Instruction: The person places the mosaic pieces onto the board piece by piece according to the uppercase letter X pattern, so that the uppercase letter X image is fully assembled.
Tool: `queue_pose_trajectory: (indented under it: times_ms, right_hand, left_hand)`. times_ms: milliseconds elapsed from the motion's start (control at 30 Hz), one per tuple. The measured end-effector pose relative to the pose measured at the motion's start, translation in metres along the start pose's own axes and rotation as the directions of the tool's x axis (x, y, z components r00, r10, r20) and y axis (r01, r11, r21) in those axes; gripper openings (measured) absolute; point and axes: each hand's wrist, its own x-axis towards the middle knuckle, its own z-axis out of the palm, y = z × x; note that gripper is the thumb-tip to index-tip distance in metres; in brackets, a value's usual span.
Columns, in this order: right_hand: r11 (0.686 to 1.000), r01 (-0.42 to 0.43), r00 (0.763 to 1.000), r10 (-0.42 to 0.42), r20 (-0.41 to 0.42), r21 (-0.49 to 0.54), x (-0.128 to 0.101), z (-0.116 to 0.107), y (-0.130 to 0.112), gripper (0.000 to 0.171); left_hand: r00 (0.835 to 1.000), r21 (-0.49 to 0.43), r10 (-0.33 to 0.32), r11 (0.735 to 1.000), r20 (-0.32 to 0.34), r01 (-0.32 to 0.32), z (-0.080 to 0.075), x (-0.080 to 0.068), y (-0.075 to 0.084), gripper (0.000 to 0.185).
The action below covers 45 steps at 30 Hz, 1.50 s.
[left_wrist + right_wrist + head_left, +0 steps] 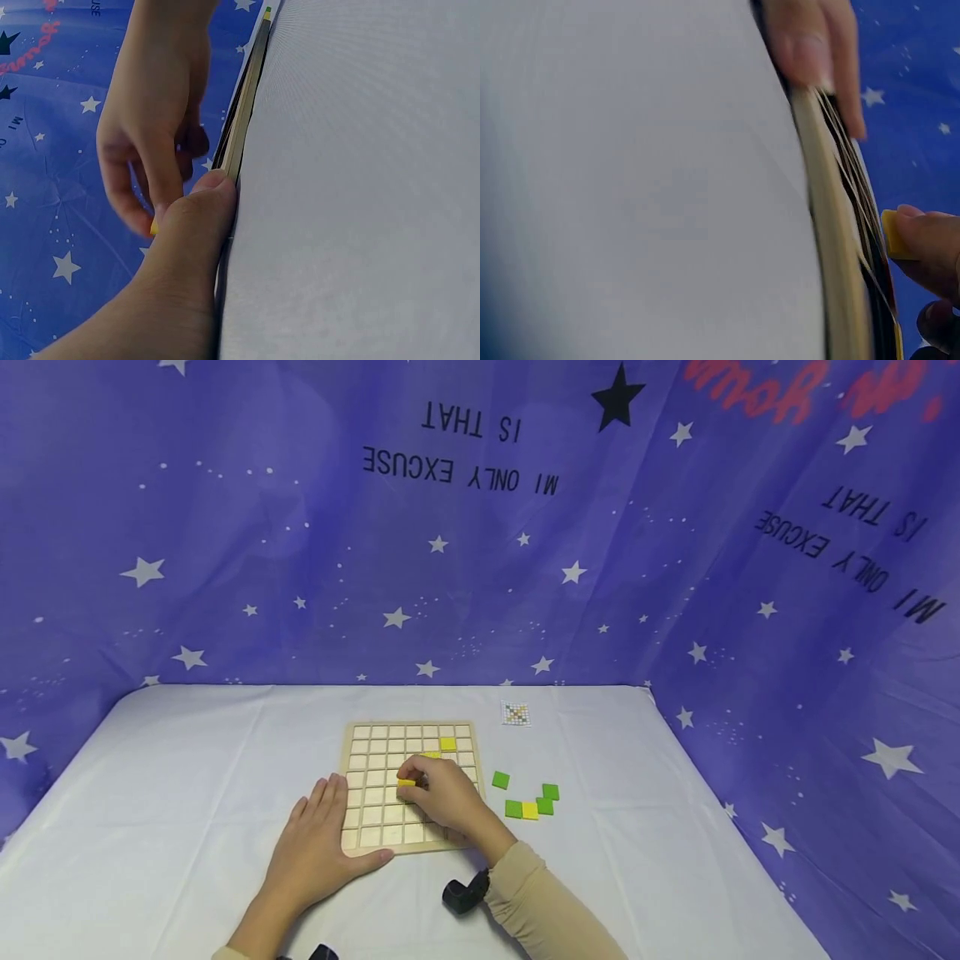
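A wooden grid board (375, 793) lies flat in front of me. My right hand (452, 797) is over its middle, pinching a small yellow square tile (406, 782) between thumb and fingers. In the right wrist view, that yellow tile (893, 234) is tilted on edge, close over the grid. Two more yellow tiles lie in the board's cells: one (447, 743) near the far right corner, another (432, 755) partly hidden behind my right hand. My left hand (309, 847) rests at the board's near left corner, fingers straight along the left side and thumb along the front edge.
Right of the board lie several loose green tiles (501, 780) and one loose yellow tile (530, 811) on the white cloth (645, 860). A small card with a coloured grid pattern (516, 714) sits beyond them. Purple star-printed fabric (337, 568) stands behind the table.
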Motion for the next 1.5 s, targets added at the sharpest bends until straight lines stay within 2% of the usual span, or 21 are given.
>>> queue_pose_trajectory:
  times_ms: [267, 567, 867, 1133, 1500]
  right_hand:
    - [0.991, 0.043, 0.999, -0.045, -0.006, -0.128, 0.007, 0.015, -0.012, 0.016]
    - [0.970, 0.072, 0.997, -0.078, -0.015, -0.231, 0.006, 0.016, -0.013, 0.021]
    - [0.967, 0.082, 0.996, -0.086, -0.006, -0.242, 0.006, 0.015, -0.012, 0.023]
    - [0.957, 0.079, 0.996, -0.085, -0.009, -0.280, 0.007, 0.015, -0.012, 0.025]
    - [0.950, 0.111, 0.994, -0.112, 0.016, -0.291, 0.004, 0.012, -0.012, 0.025]
  left_hand:
    - [1.000, 0.000, 0.008, 1.000, -0.004, -0.008, -0.001, 0.000, 0.001, 0.134]
    - [1.000, 0.005, 0.014, 1.000, -0.016, -0.014, -0.001, 0.000, 0.001, 0.134]
    - [0.998, 0.007, 0.029, 1.000, -0.049, -0.029, -0.003, -0.001, 0.003, 0.132]
    - [1.000, -0.002, 0.009, 1.000, -0.011, -0.009, -0.002, -0.001, 0.001, 0.134]
    - [1.000, 0.002, 0.004, 1.000, -0.003, -0.004, -0.001, -0.001, 0.001, 0.135]
